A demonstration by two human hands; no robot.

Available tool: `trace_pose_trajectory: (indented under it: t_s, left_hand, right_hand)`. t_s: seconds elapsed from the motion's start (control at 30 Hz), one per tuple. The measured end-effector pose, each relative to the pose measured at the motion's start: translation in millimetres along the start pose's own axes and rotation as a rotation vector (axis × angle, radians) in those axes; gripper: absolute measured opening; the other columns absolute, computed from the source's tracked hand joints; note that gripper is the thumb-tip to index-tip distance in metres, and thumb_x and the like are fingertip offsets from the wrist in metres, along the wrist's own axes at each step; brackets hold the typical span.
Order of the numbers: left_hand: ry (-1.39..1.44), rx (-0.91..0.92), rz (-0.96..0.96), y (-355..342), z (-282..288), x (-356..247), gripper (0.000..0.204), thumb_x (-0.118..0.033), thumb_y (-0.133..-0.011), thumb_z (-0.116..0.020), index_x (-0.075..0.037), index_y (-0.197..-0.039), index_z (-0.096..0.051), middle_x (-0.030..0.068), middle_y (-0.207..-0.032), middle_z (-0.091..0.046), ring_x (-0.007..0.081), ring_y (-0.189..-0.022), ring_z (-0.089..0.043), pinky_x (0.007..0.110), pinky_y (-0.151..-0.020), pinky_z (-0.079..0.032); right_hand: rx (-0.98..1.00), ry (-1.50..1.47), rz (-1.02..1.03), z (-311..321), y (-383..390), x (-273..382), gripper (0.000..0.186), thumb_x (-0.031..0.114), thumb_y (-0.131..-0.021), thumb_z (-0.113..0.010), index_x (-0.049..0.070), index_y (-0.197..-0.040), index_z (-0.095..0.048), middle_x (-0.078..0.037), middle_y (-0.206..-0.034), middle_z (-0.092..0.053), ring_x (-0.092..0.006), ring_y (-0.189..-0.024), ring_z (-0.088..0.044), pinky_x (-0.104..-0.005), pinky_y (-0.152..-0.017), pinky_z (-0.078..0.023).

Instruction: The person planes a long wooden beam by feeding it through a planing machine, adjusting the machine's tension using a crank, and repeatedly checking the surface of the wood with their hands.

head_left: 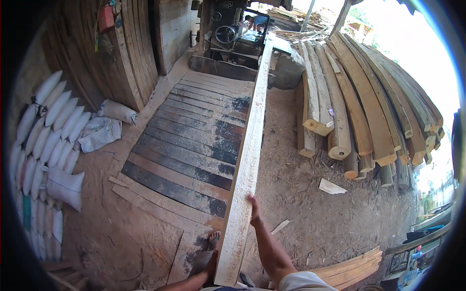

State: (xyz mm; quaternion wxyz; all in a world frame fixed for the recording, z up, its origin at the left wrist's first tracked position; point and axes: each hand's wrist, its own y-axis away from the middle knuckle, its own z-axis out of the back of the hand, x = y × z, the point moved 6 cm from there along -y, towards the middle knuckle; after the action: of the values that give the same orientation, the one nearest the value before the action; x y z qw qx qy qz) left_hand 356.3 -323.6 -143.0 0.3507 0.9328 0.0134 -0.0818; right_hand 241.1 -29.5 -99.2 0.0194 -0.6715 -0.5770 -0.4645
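Observation:
A long, pale wooden beam (250, 160) dusted with sawdust runs from just in front of my body away to the machine (228, 46) at the back. My right hand (254, 212) grips its right side, the thumb along the upper edge and the other fingers hidden beneath. Close to the near end, my left hand (211, 266) is against the left side of the beam, its fingers mostly hidden by the wood and my forearm. The far end of the beam reaches the machine's table (280, 44), which stands beside a handwheel.
Thick timbers (359, 102) are stacked at the right. Filled white sacks (48, 131) are piled at the left, near leaning planks (92, 53). Dark boards (189, 136) cover part of the floor. Another person (259, 22) is behind the machine. Several planks (344, 266) lie at lower right.

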Motion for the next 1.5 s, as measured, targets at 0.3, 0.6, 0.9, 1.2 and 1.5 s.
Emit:
trace_pose_trajectory:
  t_s: [0.3,0.6,0.9,1.2,1.5]
  left_hand:
    - [-0.092,0.073,-0.031,140.1,64.4,92.9,0.073,-0.063,-0.095,-0.026,-0.010,-0.143,-0.041,0.0149,-0.129,-0.057,0.0294,-0.114,-0.058,0.046,-0.095,-0.050]
    - [-0.029,-0.063,-0.155,205.9,108.4,195.8,0.071,-0.060,-0.095,-0.032,-0.007,-0.141,-0.041,0.0154,-0.132,-0.054,0.0297,-0.117,-0.056,0.045,-0.097,-0.047]
    - [-0.322,-0.120,-0.279,188.2,87.0,156.9,0.071,-0.059,-0.094,-0.034,-0.006,-0.142,-0.040,0.0165,-0.134,-0.052,0.0301,-0.120,-0.052,0.044,-0.099,-0.044]
    - [-0.674,-0.190,-0.368,139.6,44.9,91.3,0.072,-0.058,-0.094,-0.036,-0.005,-0.142,-0.039,0.0176,-0.136,-0.050,0.0304,-0.123,-0.049,0.044,-0.102,-0.041]
    - [-1.017,-0.220,-0.394,78.1,-9.3,5.1,0.073,-0.057,-0.094,-0.038,-0.003,-0.143,-0.037,0.0187,-0.137,-0.048,0.0308,-0.126,-0.046,0.043,-0.104,-0.039]
  right_hand:
    - [0.104,0.033,0.074,-37.1,127.2,-123.9,0.063,0.049,-0.090,-0.053,0.002,-0.132,-0.048,-0.012,-0.118,-0.059,-0.0233,-0.106,-0.058,-0.0356,-0.092,-0.045]
    - [0.094,0.064,0.085,-39.0,245.1,-156.6,0.070,0.055,-0.084,-0.056,0.002,-0.130,-0.049,-0.014,-0.114,-0.062,-0.0252,-0.100,-0.063,-0.0389,-0.088,-0.050]
    - [0.082,0.082,0.031,-33.7,207.1,-135.0,0.071,0.055,-0.083,-0.057,0.002,-0.129,-0.050,-0.015,-0.113,-0.062,-0.0256,-0.099,-0.063,-0.0387,-0.088,-0.049]
    - [-0.005,0.177,0.053,-29.0,142.0,-79.7,0.071,0.056,-0.082,-0.057,0.002,-0.129,-0.051,-0.015,-0.116,-0.061,-0.0252,-0.102,-0.060,-0.0385,-0.092,-0.046]
    - [-0.108,0.220,0.053,-31.6,76.6,-2.6,0.070,0.055,-0.085,-0.055,0.001,-0.130,-0.050,-0.016,-0.119,-0.058,-0.0265,-0.108,-0.056,-0.0381,-0.096,-0.042]
